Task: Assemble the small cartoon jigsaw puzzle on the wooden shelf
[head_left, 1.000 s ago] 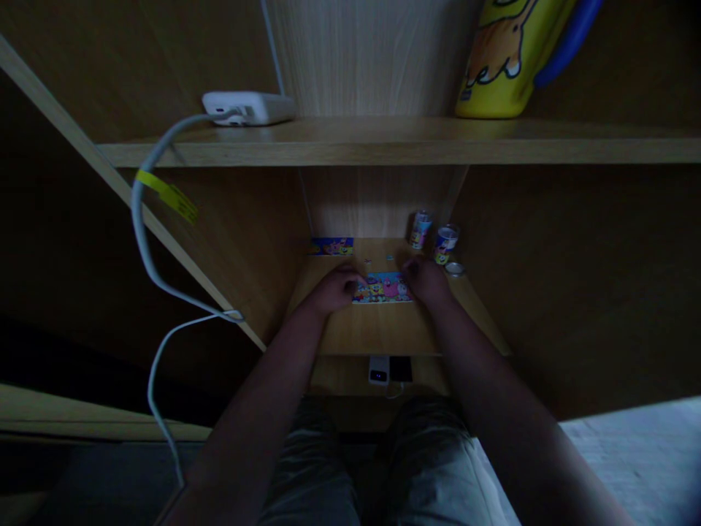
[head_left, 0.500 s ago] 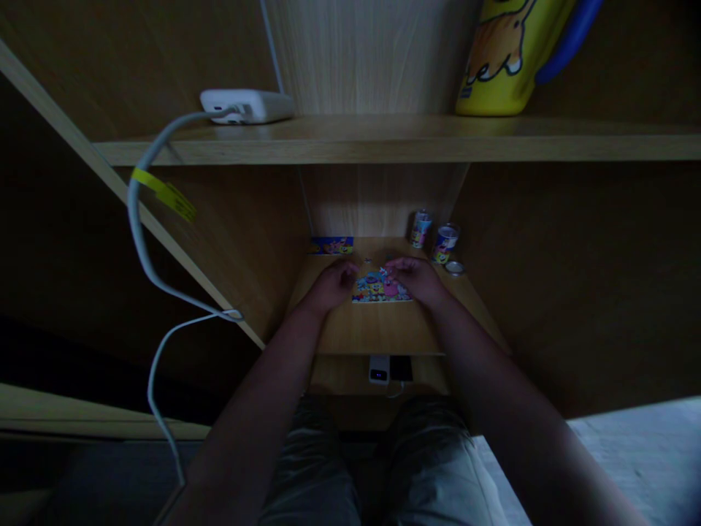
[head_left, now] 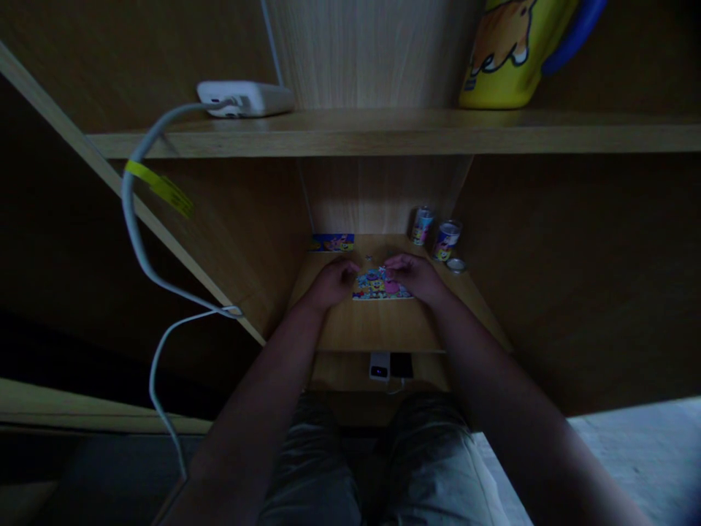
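Observation:
A colourful cartoon jigsaw puzzle (head_left: pixel 377 287), partly put together, lies on the lower wooden shelf (head_left: pixel 377 326). At its upper right, my right hand (head_left: pixel 412 276) pinches a small puzzle piece (head_left: pixel 382 270) between thumb and fingertips, just over the picture's edge. My left hand (head_left: pixel 335 282) rests by the puzzle's left side, fingers apart and nothing visible in them. Behind the puzzle, one small loose piece (head_left: pixel 369 258) lies on the wood.
Two cartoon tins (head_left: pixel 421 225) stand at the back right, a round lid (head_left: pixel 456 265) beside them. A blue printed card (head_left: pixel 332 242) is at the back left. Overhead, a shelf (head_left: pixel 350 134) holds a cabled white device (head_left: pixel 246 98) and a yellow mug (head_left: pixel 501 62).
The view has shifted slightly, so the upper shelf sits a little higher in the picture. Both hands stay almost in place around the puzzle.

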Demonstrator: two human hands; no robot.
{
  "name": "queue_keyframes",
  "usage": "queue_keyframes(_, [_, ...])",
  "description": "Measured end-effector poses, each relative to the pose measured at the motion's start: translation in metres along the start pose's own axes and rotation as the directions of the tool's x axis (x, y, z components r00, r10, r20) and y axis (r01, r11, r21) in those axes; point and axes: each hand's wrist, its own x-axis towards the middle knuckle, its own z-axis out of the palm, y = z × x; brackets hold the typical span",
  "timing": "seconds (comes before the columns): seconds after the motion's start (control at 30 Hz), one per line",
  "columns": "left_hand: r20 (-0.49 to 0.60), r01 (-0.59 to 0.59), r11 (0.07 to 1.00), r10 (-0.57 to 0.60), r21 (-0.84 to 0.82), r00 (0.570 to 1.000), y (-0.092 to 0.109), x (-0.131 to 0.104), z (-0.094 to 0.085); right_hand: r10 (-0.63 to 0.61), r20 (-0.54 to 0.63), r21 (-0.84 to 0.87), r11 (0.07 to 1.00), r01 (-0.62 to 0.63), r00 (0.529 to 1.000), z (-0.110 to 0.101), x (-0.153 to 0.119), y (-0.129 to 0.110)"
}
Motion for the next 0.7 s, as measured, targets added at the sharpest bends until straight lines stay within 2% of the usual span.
queue_keyframes(0.33, [0.022,0.004,1.0,-0.004,0.0,1.0,0.004,-0.001,-0.002,-0.042,0.027,-0.09,0.995,0.044,0.999,0.0,-0.002,-0.001])
queue_keyframes(0.57, [-0.047,0.002,0.999,-0.005,-0.054,0.999,0.012,-0.003,-0.002,-0.026,0.077,-0.09,0.995,0.033,0.997,0.004,-0.006,0.0])
queue_keyframes(0.7, [0.03,-0.013,0.991,0.017,-0.131,0.999,0.018,-0.003,-0.001,-0.042,0.109,-0.12,0.991,0.056,0.993,0.01,-0.009,0.002])
